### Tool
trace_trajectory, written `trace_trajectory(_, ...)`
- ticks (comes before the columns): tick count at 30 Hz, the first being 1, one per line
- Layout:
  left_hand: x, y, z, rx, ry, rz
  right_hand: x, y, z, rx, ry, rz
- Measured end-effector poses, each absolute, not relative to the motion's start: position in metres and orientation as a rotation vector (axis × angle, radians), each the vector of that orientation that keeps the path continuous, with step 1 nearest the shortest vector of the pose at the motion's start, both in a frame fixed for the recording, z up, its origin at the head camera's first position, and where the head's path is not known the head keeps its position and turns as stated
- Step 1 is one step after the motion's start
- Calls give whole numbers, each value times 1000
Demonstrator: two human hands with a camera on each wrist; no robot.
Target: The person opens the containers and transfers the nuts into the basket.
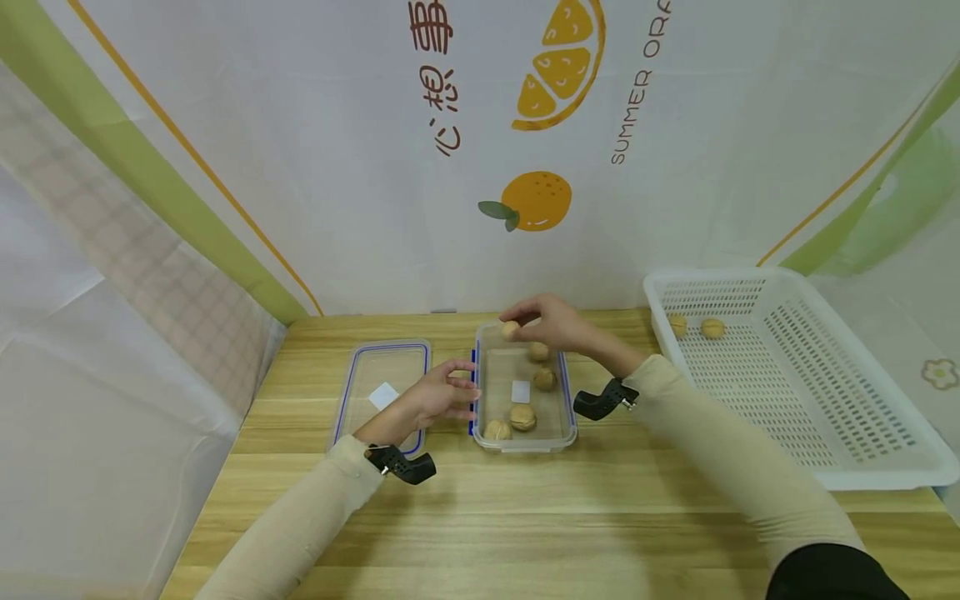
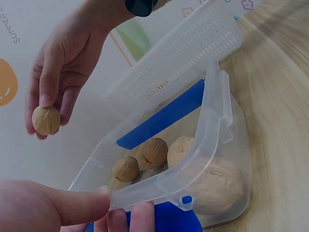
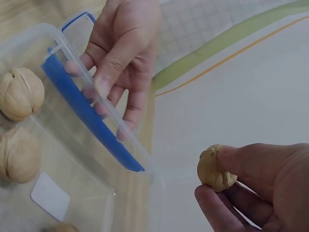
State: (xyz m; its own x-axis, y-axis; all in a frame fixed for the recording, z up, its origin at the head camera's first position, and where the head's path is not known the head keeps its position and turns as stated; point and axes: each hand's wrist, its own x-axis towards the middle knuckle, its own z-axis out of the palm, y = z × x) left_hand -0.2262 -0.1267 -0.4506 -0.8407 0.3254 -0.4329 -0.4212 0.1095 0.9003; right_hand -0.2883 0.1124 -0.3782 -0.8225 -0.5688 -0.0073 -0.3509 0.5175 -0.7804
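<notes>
The clear plastic box [image 1: 558, 433] stands near the middle of the wooden table [image 1: 525, 517] and serves as the reference point. The right hand [image 1: 551, 321] hangs over the far end of the box, its thumb and fingers curled around a walnut [image 1: 510, 330], which is pinched at the fingertips and held clear above the box's rim. The left hand [image 1: 442, 396] rests against the box's left wall: the thumb lies along the rim and the fingers are bent under the blue clip [image 3: 89, 113] on that side, gripping the edge. Four walnuts [image 1: 522, 417] lie on the floor of the box, two toward the near end and two toward the far end, with a small white label [image 1: 521, 391] between them. The box's lid [image 1: 375, 387], clear with a blue border, lies flat on the table just left of the box, partly under the left wrist. A white slotted basket [image 1: 825, 400] sits to the right of the box, well apart from it, with two more walnuts [image 1: 712, 328] at its far end.
</notes>
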Motion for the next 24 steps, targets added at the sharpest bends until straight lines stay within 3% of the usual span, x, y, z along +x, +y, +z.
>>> trace_trajectory(24, -226, -128, -452, -90, 1864, 1778, -291, 197, -335, -617, 2573, -1291)
